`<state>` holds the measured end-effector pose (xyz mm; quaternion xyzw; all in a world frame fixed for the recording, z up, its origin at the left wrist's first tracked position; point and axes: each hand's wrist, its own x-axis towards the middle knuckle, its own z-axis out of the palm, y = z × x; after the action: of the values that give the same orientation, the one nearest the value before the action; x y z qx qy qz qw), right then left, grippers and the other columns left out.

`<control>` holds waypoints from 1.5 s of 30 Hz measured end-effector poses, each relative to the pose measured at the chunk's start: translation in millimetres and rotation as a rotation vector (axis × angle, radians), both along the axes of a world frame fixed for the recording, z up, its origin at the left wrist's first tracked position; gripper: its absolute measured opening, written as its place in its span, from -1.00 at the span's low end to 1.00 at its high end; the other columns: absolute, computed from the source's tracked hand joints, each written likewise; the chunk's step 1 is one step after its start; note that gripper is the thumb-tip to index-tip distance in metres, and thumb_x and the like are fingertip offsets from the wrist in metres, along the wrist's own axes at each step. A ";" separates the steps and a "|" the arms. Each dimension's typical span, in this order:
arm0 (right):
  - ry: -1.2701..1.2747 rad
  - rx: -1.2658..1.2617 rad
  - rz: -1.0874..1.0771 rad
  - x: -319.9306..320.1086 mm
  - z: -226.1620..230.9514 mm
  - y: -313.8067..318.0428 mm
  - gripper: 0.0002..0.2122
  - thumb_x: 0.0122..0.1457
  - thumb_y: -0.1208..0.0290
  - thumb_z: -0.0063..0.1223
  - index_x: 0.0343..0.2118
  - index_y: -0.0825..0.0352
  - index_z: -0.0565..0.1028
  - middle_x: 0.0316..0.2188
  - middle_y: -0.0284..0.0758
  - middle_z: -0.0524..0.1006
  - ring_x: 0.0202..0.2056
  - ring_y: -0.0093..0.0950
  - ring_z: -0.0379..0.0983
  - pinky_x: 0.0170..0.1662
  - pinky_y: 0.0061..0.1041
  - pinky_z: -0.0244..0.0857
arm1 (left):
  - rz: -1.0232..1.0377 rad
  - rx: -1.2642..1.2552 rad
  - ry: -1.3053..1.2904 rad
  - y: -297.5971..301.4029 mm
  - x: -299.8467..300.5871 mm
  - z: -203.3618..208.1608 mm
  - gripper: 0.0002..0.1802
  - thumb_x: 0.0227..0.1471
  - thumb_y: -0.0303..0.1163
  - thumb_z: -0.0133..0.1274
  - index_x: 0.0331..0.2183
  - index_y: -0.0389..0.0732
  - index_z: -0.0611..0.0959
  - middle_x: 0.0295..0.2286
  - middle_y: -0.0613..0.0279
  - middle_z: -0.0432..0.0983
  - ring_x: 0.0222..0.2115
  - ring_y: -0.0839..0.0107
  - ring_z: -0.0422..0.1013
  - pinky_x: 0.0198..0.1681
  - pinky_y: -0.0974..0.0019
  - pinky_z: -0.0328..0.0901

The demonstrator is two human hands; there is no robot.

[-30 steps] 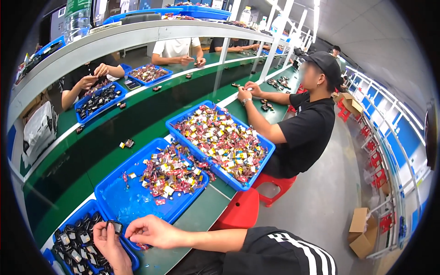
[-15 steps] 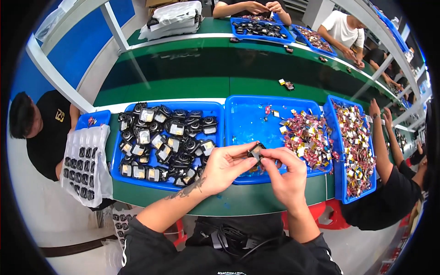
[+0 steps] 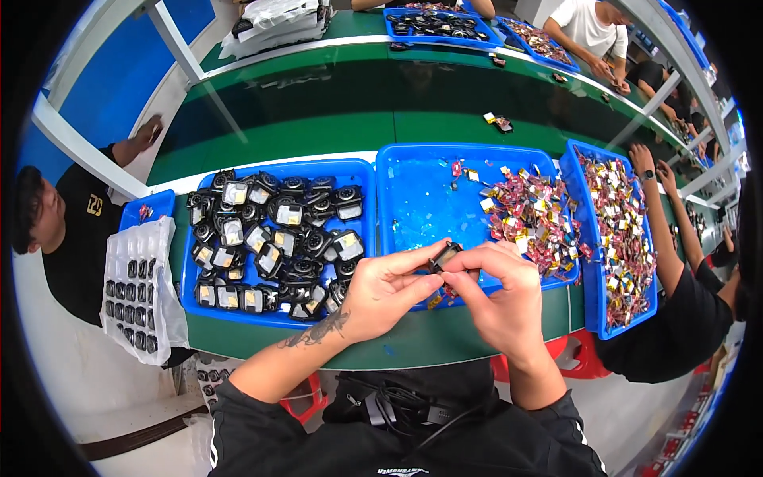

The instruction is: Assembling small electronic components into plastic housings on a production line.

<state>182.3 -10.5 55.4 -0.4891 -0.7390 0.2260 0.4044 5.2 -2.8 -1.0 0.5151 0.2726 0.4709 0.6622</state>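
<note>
Both my hands hold a small black device housing with a greyish flat face, above the front of the middle blue tray. My left hand pinches its left side between thumb and fingers. My right hand has thumb and index finger closed at its right side, partly covering it. In the middle tray, small red circuit boards with wires and pale battery packs are heaped toward the right. To the left, a blue tray is filled with similar black housings, several showing pale patches.
On the right stands another blue tray full of boards. A white moulded tray with black parts lies far left. Beyond runs a green conveyor carrying a loose board piece. Co-workers sit at left, right and across.
The view has shifted slightly. My hands still grip the housing, which looks tilted a little differently. The person at left has raised an arm toward the conveyor.
</note>
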 end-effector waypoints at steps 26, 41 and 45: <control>0.583 -0.467 -0.016 13.7 -31.9 -27.3 -0.92 0.10 0.67 0.15 -0.34 0.44 0.50 -0.35 -0.30 0.53 -0.27 -0.56 0.53 -0.21 -0.61 0.48 | 0.206 0.116 0.090 -1.6 11.7 7.2 -0.67 0.14 -0.60 -0.01 -0.03 -0.35 0.56 -0.06 0.03 0.49 -0.05 0.38 0.42 0.04 0.37 0.28; 0.558 -0.600 0.148 12.3 -30.1 -16.5 -0.86 0.14 0.56 0.15 -0.25 0.40 0.47 -0.32 -0.38 0.48 -0.26 -0.64 0.44 -0.15 -0.58 0.42 | 0.309 0.243 0.379 -4.5 -3.3 1.5 -0.71 0.11 -0.62 -0.06 -0.10 -0.45 0.58 -0.11 -0.06 0.48 -0.10 0.31 0.42 -0.01 0.35 0.27; 0.597 -0.566 0.161 8.9 -40.3 -17.3 -0.86 0.15 0.57 0.13 -0.24 0.40 0.47 -0.31 -0.38 0.49 -0.25 -0.65 0.44 -0.17 -0.60 0.42 | 0.315 0.223 0.375 -4.8 -4.2 8.3 -0.71 0.09 -0.63 -0.05 -0.12 -0.46 0.59 -0.10 -0.09 0.47 -0.08 0.26 0.42 0.01 0.32 0.27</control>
<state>191.2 -27.8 15.2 -0.4347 -0.5341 0.5829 0.4314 0.9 -7.5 7.3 0.6144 0.4138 0.4915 0.4580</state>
